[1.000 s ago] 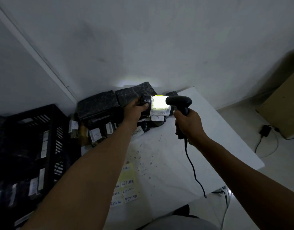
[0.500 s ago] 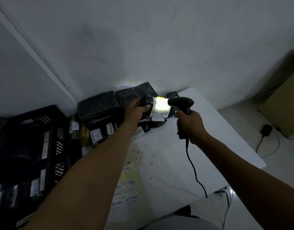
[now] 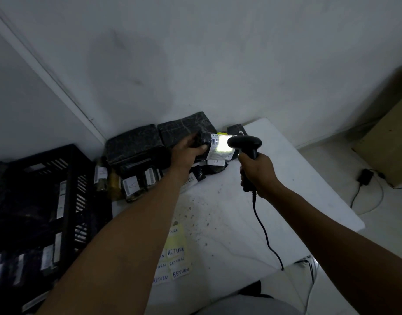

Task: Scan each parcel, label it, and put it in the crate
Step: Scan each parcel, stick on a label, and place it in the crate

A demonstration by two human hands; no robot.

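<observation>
Overhead, white walls (image 3: 218, 53) corner a speckled white table (image 3: 297, 178).

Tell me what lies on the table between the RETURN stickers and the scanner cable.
In the head view, only bare white table with dark specks lies between the RETURN stickers and the scanner cable.

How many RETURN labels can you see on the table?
7 RETURN labels near the table's front edge: four in a right-hand column, three beside them, partly behind the left forearm; more may be hidden.
</observation>
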